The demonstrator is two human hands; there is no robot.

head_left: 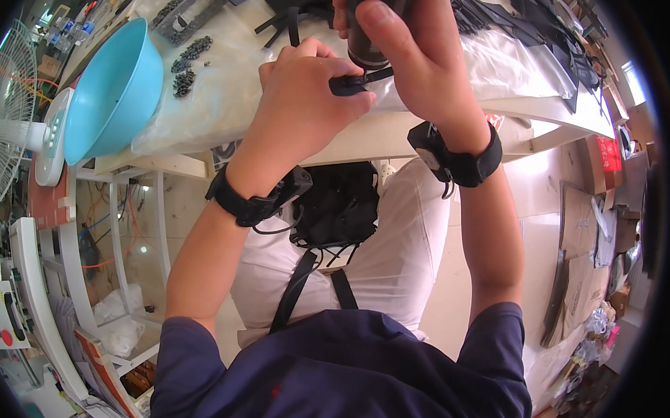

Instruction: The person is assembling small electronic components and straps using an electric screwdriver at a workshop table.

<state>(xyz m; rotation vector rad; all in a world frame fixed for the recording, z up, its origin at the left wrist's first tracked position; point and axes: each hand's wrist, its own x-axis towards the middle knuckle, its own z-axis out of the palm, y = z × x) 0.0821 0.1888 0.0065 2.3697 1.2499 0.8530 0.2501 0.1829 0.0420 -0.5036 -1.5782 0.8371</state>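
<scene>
My right hand (430,75) is wrapped round a dark cylindrical tool that looks like an electric screwdriver (374,39), held upright over the table. Its narrow lower end meets a small black strap piece (348,85). Thumb and fingers of my left hand (306,96) pinch that piece from the left, just under the tool's tip. The exact contact point is too small to make out. Behind my left hand a black strap (293,28) sticks up. Both wrists wear black bands with small devices.
A plastic-covered table (237,63) carries small black parts (183,83) in piles, a clear tray (190,16) and black straps (500,18). At left stand a turquoise basin (119,95) and a fan (10,120). Under the table edge hangs a black bag-like thing (339,205); flattened cardboard (579,257) lies right.
</scene>
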